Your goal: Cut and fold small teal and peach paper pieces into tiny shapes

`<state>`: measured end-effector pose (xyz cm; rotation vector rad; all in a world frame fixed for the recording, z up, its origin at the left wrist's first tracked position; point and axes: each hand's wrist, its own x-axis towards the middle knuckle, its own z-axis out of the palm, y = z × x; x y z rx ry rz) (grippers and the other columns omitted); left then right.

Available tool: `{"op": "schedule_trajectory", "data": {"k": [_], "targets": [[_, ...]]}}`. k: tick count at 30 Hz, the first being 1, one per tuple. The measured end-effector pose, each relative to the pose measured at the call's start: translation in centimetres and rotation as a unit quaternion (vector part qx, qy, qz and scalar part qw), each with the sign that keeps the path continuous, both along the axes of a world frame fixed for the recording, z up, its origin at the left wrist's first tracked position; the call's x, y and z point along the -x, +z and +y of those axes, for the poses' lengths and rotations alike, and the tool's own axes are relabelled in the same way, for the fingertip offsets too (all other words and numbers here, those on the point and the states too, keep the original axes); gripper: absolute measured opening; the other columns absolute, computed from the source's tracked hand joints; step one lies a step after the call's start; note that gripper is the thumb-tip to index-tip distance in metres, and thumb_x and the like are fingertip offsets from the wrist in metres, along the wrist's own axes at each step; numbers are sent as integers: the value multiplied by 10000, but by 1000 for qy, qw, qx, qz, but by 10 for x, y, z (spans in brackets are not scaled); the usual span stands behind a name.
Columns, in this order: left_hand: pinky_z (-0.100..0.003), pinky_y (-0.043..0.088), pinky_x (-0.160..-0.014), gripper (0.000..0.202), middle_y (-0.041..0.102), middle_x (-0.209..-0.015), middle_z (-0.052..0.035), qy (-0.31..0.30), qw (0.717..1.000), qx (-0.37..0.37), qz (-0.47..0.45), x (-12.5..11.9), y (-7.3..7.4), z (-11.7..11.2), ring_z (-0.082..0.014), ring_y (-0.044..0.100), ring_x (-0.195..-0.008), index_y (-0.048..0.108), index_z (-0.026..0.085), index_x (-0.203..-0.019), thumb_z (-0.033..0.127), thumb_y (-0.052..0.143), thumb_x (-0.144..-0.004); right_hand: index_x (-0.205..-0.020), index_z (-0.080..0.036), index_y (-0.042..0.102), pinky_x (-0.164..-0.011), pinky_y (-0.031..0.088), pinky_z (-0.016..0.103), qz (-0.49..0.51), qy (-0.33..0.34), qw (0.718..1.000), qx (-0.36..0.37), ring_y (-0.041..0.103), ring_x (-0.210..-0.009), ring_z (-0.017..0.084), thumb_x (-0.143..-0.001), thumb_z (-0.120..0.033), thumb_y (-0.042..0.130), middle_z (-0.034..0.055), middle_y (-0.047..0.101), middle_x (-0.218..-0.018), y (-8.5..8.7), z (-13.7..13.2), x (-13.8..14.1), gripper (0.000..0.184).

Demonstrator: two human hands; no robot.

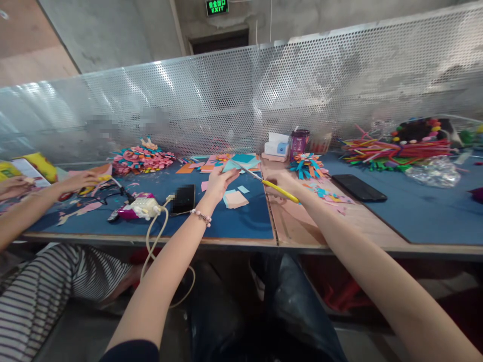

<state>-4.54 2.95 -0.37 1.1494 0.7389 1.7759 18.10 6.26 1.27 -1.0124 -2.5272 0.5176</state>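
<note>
Just above the blue mat, my left hand (221,183) pinches light blue paper (231,166) between thumb and fingers. My right hand (283,182) is closed around scissors with yellow handles (290,196). Their metal blades point left, the tips close to the paper at my left fingers; whether they touch it I cannot tell. Beneath my hands lie a small stack of peach paper pieces (236,199) and a small light blue slip (243,189). Behind them, teal sheets (247,160) rest on pink and orange ones. A fringed paper bundle (307,166) sits beyond my right hand.
On the left are another person's hand (88,178), a large fringed paper heap (141,158), a power strip with cable (141,207) and a dark phone (183,198). A tissue pack (277,146), purple cup (300,142), black tablet-like device (358,187) and pipe cleaners (396,150) lie right.
</note>
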Motion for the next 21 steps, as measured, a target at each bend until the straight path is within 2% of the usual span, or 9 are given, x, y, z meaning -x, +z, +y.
{"op": "schedule_trajectory", "data": {"k": [13, 17, 21], "targets": [[-399, 435, -990, 132, 708, -898, -60, 0, 1000, 25, -4, 4, -4, 5, -223, 643, -1001, 636, 150, -816, 121, 678, -695, -926, -110, 607, -594, 507, 256, -53, -20, 997, -52, 601, -689, 120, -880, -322, 553, 9, 622, -848, -9, 18, 0, 223], [-382, 455, -959, 185, 700, -907, -65, -12, 998, 49, 33, 7, -9, 7, -211, 654, -972, 614, 155, -871, 141, 683, -701, -955, -108, 616, -661, 518, 298, -72, -68, 992, -75, 616, -780, 162, -875, -352, 552, 18, 630, -920, -12, 22, 4, 264], [-396, 509, -824, 235, 695, -799, -104, -33, 986, 101, 125, 8, -20, 10, -221, 691, -756, 616, 111, -845, 111, 730, -640, -1008, -115, 601, -734, 514, 336, -93, -147, 980, -99, 613, -845, 174, -888, -365, 532, 49, 623, -980, -19, 28, 8, 285]]}}
